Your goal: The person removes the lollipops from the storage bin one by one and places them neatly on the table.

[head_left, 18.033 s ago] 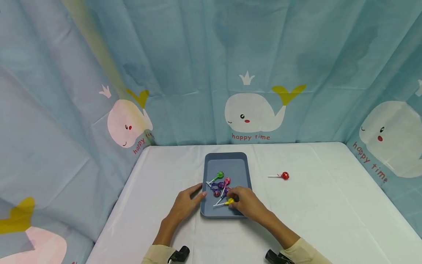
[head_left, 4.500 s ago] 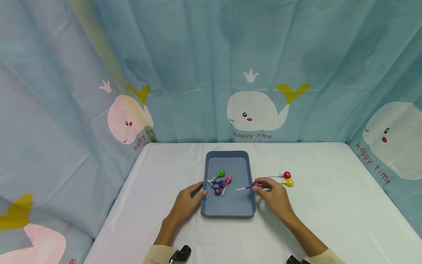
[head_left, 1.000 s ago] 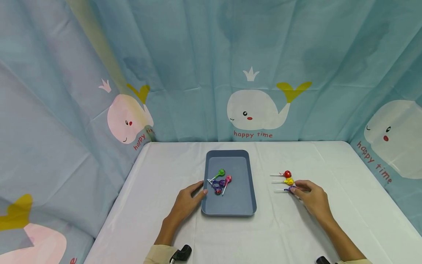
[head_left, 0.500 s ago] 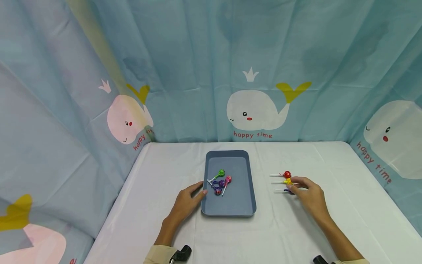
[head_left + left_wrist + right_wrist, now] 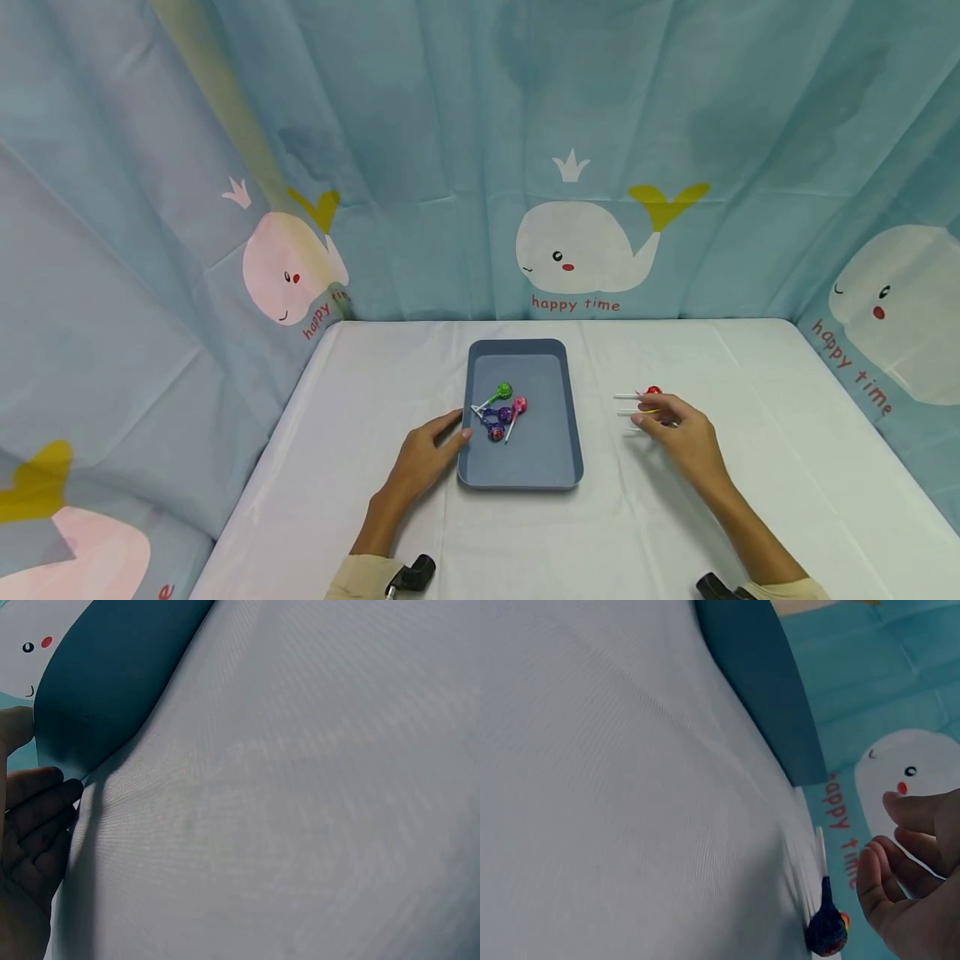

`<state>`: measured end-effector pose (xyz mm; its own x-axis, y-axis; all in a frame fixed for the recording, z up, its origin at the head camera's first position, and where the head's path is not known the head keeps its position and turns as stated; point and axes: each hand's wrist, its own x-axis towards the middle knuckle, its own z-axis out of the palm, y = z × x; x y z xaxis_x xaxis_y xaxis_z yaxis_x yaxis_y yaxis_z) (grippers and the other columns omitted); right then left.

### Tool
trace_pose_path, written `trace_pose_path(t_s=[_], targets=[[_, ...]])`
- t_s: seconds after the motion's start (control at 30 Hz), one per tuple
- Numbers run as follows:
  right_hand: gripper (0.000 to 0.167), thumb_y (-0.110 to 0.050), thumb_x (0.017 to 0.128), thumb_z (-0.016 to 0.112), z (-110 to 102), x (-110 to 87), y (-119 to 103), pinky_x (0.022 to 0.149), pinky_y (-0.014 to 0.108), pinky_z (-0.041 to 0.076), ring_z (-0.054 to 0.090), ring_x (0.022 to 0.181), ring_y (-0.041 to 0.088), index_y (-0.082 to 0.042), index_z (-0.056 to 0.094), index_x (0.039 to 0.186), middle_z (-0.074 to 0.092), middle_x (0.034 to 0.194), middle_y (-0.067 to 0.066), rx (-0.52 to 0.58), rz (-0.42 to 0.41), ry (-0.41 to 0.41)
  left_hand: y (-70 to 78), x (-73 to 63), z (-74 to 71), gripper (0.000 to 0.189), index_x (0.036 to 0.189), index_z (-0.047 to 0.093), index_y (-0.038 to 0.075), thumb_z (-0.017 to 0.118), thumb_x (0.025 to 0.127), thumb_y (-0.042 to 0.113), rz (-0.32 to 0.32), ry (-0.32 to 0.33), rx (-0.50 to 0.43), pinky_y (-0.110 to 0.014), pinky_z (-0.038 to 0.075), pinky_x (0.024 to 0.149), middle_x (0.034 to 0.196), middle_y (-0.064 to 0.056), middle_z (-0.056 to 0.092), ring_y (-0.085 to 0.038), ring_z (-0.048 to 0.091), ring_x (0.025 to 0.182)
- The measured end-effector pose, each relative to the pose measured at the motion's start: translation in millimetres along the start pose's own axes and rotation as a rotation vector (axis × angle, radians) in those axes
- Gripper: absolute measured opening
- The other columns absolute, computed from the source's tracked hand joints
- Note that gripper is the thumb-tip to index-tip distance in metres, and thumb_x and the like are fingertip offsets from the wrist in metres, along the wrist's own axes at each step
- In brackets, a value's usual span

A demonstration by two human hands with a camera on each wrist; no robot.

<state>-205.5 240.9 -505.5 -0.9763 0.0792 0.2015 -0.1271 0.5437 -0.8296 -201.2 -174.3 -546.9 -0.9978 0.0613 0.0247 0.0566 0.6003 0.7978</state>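
Note:
My left hand (image 5: 422,460) rests at the left side of the blue-grey tray (image 5: 525,467), thumb over its rim, fingers relaxed. In the tray lie a green lollipop (image 5: 505,390), a pink lollipop (image 5: 520,405) and two purple lollipops (image 5: 496,432). Right of the tray, my right hand (image 5: 690,446) hovers over a row of three lollipops with nothing between its loosely bent fingers. The red lollipop (image 5: 655,389) is farthest back; the yellow lollipop (image 5: 627,411) is mostly hidden by the hand. Nearest is another purple lollipop (image 5: 826,930), clearest in the right wrist view.
A white cloth (image 5: 375,367) covers the table. Behind it and at the sides hangs a blue curtain (image 5: 420,250) printed with whales. Each wrist wears a small black camera, such as the left one (image 5: 416,575).
Since the oldest frame, my right hand has moved the yellow and one purple lollipop from tray to table. It has just let go of the purple one and shifted left. My left hand stays.

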Motion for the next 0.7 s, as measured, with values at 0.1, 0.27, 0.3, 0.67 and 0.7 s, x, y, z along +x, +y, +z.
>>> trace_pose_path(t_s=[0.1, 0.27, 0.3, 0.67, 0.7], targets=[[0.039, -0.028, 0.097, 0.081, 5.0, 0.0, -3.4, 0.081, 0.005, 0.049, 0.066, 0.091, -0.004, -0.005, 0.074, 0.128, 0.078, 0.107, 0.012, 0.02, -0.008, -0.021, 0.3, -0.2, -0.3, 0.064, 0.152, 0.061, 0.02, 0.069, 0.1, 0.056, 0.003, 0.001, -0.005, -0.058, 0.037, 0.126, 0.156, -0.007, 0.058, -0.037, 0.048, 0.15], [0.042, -0.028, 0.097, 0.081, 14.1, 0.5, -10.9, 0.079, 0.013, 0.059, 0.07, 0.092, 0.0, -0.004, 0.072, 0.13, 0.077, 0.113, 0.014, 0.102, -0.004, -0.064, 0.7, -0.1, -0.2, 0.064, 0.152, 0.061, 0.021, 0.07, 0.099, 0.056, 0.001, 0.003, -0.018, -0.056, 0.036, 0.127, 0.156, -0.006, 0.058, -0.035, 0.047, 0.151], [0.042, -0.027, 0.097, 0.081, 15.8, 0.6, -12.7, 0.078, 0.016, 0.061, 0.07, 0.092, 0.001, -0.003, 0.072, 0.13, 0.077, 0.114, 0.015, 0.12, -0.002, -0.074, 0.8, -0.1, -0.1, 0.064, 0.152, 0.061, 0.021, 0.07, 0.099, 0.056, 0.004, 0.004, -0.019, -0.056, 0.036, 0.127, 0.156, -0.006, 0.058, -0.035, 0.047, 0.151], [0.045, -0.03, 0.096, 0.082, 37.5, -0.2, -28.3, 0.081, 0.018, 0.062, 0.074, 0.097, 0.011, -0.004, 0.07, 0.132, 0.076, 0.119, 0.013, 0.165, -0.005, -0.139, 0.4, -0.7, -0.6, 0.064, 0.151, 0.062, 0.02, 0.07, 0.099, 0.056, 0.01, 0.007, -0.016, -0.058, 0.036, 0.126, 0.155, -0.007, 0.059, -0.036, 0.048, 0.15], [0.045, -0.03, 0.096, 0.082, 39.6, -0.4, -29.8, 0.081, 0.018, 0.062, 0.074, 0.098, 0.013, -0.005, 0.07, 0.132, 0.076, 0.12, 0.012, 0.163, -0.002, -0.142, 0.6, -0.7, -0.6, 0.064, 0.151, 0.062, 0.02, 0.07, 0.099, 0.055, 0.01, 0.007, -0.017, -0.058, 0.036, 0.126, 0.155, -0.007, 0.059, -0.036, 0.048, 0.15]])
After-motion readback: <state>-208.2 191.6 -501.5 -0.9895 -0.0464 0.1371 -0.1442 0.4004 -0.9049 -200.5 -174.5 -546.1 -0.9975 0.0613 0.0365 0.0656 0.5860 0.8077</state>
